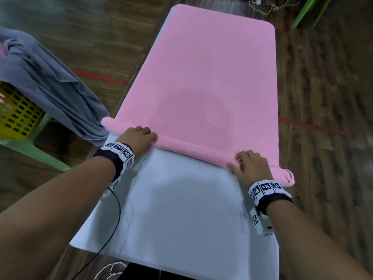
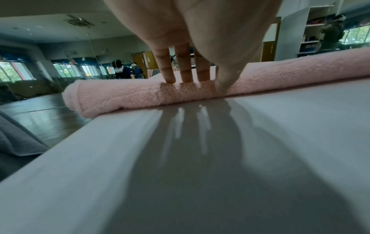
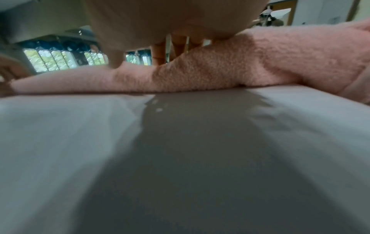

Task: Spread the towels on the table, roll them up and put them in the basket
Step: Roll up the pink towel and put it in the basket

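Observation:
A pink towel [image 1: 201, 77] lies spread along the white table [image 1: 171, 209], and its near edge is wound into a thin roll [image 1: 181, 147] across the table's width. My left hand [image 1: 139, 136] grips the roll's left part, fingertips [image 2: 170, 79] on top and thumb against the near side of the roll [image 2: 120, 95]. My right hand [image 1: 250, 166] grips the right part, fingers curled over it, thumb pointing left. The right wrist view shows the roll [image 3: 260, 63] raised under the right hand [image 3: 160, 23]. Both roll ends overhang the table's sides.
To the left, a yellow perforated basket [image 1: 16, 114] stands on a green stool [image 1: 26, 146], with a grey towel [image 1: 50, 81] draped over it and hanging next to the table's edge. A black cable [image 1: 115, 209] trails from my left wrist. The floor is wood.

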